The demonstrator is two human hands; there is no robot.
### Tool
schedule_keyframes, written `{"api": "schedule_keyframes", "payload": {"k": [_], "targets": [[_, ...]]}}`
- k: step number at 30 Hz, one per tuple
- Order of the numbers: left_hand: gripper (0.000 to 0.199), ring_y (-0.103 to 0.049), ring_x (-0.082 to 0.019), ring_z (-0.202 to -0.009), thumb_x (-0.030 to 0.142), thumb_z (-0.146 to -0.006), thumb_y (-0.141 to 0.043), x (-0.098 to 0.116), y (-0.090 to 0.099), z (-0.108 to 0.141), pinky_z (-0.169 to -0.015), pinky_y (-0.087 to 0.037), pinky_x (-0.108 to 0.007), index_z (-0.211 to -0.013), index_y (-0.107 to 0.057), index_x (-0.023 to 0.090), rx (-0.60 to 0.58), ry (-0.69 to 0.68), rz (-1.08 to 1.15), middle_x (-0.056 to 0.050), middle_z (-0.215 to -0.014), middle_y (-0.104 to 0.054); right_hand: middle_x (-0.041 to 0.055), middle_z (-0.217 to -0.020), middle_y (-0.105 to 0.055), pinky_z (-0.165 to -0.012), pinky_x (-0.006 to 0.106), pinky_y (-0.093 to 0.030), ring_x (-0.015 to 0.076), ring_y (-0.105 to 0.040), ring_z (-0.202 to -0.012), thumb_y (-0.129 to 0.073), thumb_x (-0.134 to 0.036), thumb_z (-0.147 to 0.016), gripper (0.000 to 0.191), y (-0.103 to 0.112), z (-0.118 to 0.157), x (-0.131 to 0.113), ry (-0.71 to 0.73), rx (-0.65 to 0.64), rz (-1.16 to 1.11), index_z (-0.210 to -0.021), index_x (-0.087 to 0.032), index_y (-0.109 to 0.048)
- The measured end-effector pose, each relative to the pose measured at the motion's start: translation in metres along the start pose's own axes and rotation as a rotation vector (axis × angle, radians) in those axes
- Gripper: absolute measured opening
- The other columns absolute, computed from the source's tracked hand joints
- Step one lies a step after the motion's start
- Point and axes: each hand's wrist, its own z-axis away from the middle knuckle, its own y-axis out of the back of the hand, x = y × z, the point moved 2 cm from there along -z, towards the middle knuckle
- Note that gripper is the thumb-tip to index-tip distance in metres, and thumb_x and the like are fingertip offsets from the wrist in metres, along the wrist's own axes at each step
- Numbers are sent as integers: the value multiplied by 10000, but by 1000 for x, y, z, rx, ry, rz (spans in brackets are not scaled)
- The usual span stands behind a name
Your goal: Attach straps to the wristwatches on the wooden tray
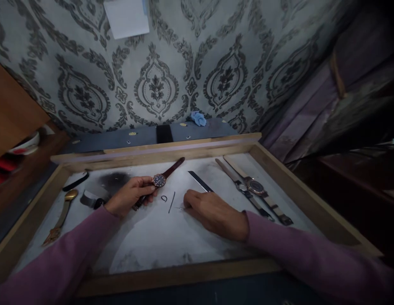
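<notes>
My left hand [133,195] is closed on a wristwatch [159,180], thumb and fingers gripping the case. Its dark face points up, and one half of the dark red strap [174,167] stretches away to the upper right. My right hand [212,214] is closed, knuckles up, and a thin pointed metal tool [180,208] pokes out from its fingertips just above the white surface; the rest is hidden in the hand. Between my hands lie a small dark loop [164,198] and a thin dark strip [171,202]. Behind my right hand rests a flat dark blade-like piece [199,180].
A wooden-rimmed tray [171,277] surrounds the work. On its right lie a large watch [255,186] and a slimmer watch [241,187]; on its left, a gold watch [70,195] and a black curved band [76,183]. A blue crumpled flower-like piece [198,118] sits behind the back rim.
</notes>
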Motion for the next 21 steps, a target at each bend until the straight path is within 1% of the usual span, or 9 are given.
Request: {"api": "schedule_keyframes", "payload": {"k": [3, 5, 7, 10, 13, 15, 17, 19, 21], "targets": [[200, -474, -85, -506, 270, -699, -671, 0, -3, 0, -458, -292, -212, -836, -624, 132, -19, -17, 19, 5, -650, -583, 1, -709, -549, -566, 254, -361, 126, -479, -600, -472, -140, -883, 81, 5, -3, 7, -48, 154, -299, -811, -175, -481], [222, -475, -88, -519, 275, -690, -677, -1, -6, 1, -457, -294, -210, -851, -628, 130, -36, -30, 33, -2, -662, -585, -13, -678, -527, -562, 248, -364, 125, -473, -605, -485, -162, -863, 66, 7, -10, 13, -101, 230, -487, -800, -182, -486], [255, -478, -93, -533, 276, -677, -688, 0, -10, 2, -457, -298, -209, -878, -635, 128, -53, -39, 47, -8, -674, -588, 1, -709, -546, -572, 248, -376, 130, -497, -641, -512, -181, -830, 10, 6, -20, 17, -147, 262, -681, -822, -176, -512], [287, -489, -97, -554, 275, -670, -703, 1, -14, 6, -461, -316, -204, -906, -645, 122, -79, -44, 66, -16, -701, -598, 12, -738, -558, -561, 242, -365, 117, -483, -629, -554, -222, -801, 83, 4, -35, 19, -185, 296, -912, -856, -164, -534], [264, -498, -94, -565, 281, -696, -702, 4, -16, 9, -473, -341, -201, -902, -648, 124, -123, -50, 91, -17, -720, -600, -26, -653, -478, -487, 223, -304, 87, -381, -528, -539, -308, -826, 142, 1, -43, 18, -190, 304, -972, -814, -169, -511], [224, -501, -92, -562, 286, -727, -689, 7, -17, 11, -489, -364, -206, -876, -647, 124, -161, -69, 88, -17, -722, -599, -43, -624, -428, -472, 221, -287, 81, -336, -507, -526, -354, -845, 194, -1, -43, 19, -183, 291, -978, -792, -170, -497], [189, -510, -98, -567, 294, -759, -669, 9, -18, 13, -515, -391, -218, -835, -643, 122, -196, -100, 62, -19, -709, -596, -34, -646, -433, -511, 231, -327, 90, -364, -546, -525, -370, -854, 221, 0, -42, 20, -151, 308, -964, -767, -171, -489], [182, -523, -108, -582, 304, -778, -651, 11, -19, 15, -531, -405, -229, -811, -633, 126, -211, -123, 37, -23, -709, -595, -12, -692, -471, -593, 257, -383, 114, -427, -627, -517, -365, -868, 228, 2, -39, 21, -114, 370, -903, -750, -174, -483], [184, -501, -104, -561, 316, -787, -634, 11, -20, 17, -498, -373, -222, -808, -621, 133, -210, -119, -4, -17, -697, -586, 16, -766, -510, -660, 277, -414, 137, -476, -714, -500, -361, -886, 221, 6, -36, 21, -83, 440, -818, -768, -175, -485]]}}
